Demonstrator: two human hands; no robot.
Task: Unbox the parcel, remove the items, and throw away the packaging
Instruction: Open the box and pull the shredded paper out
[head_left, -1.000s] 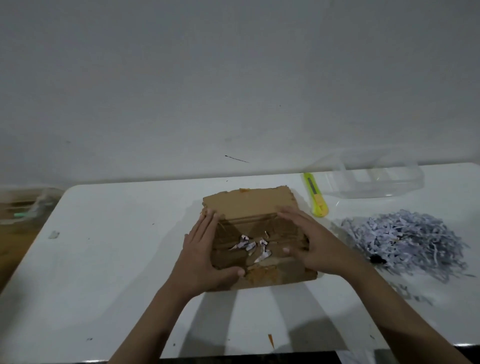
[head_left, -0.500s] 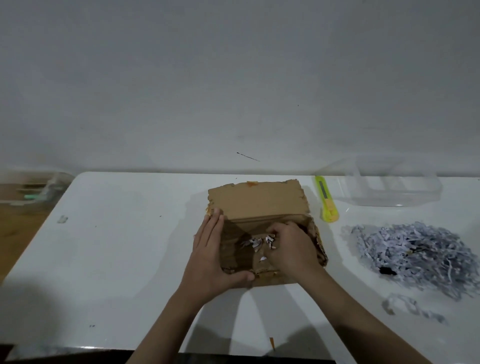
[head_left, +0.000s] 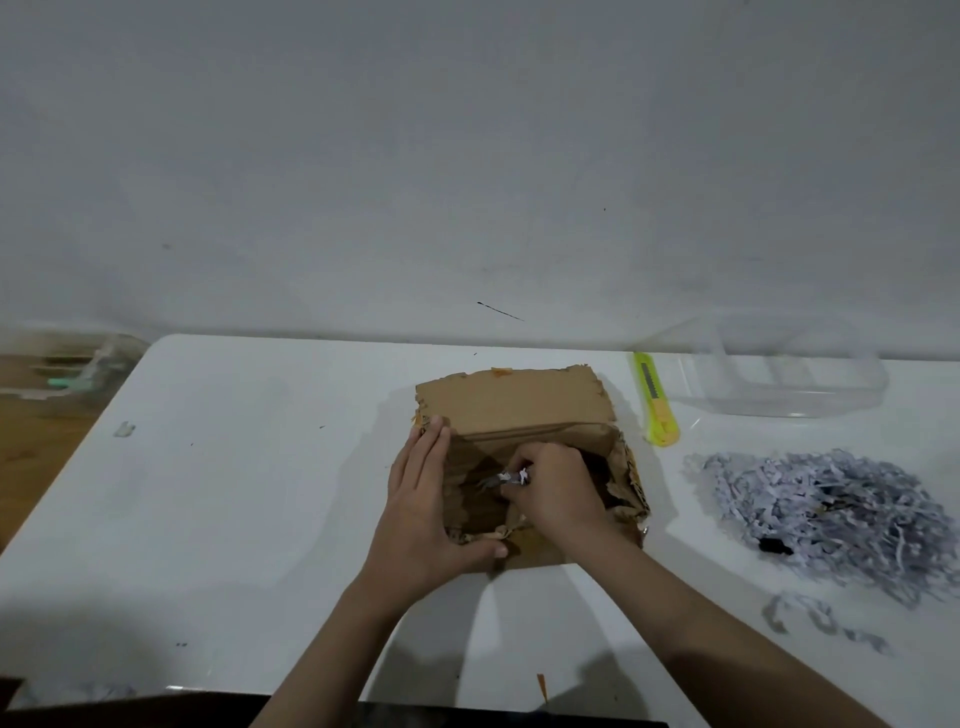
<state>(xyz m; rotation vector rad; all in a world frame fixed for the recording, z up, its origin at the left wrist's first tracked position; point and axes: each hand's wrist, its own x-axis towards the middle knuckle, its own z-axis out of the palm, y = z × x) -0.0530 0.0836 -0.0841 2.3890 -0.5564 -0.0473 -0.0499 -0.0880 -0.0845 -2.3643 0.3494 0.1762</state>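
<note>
Nearest the camera, a small orange cardboard scrap (head_left: 542, 687) lies on the white table (head_left: 234, 519) in front of the cardboard box (head_left: 519, 410). The box sits mid-table, open, its torn flap folded back on the far side. The left hand (head_left: 423, 512) lies flat against the box's left wall with straight fingers and the thumb hooked along the front edge, steadying it without curling round anything. The right hand (head_left: 558, 491) reaches inside the box, its fingers curled and pinching a few white paper shreds (head_left: 511, 477). To the right of the box, well apart from it, is a heap of grey-white shredded paper (head_left: 831, 519), with a few loose strips (head_left: 810, 618) in front of the heap. Just beside the box's far right corner lies a yellow utility knife (head_left: 655, 400). Beyond the knife, against the wall, stands a clear plastic container (head_left: 779, 374).
</note>
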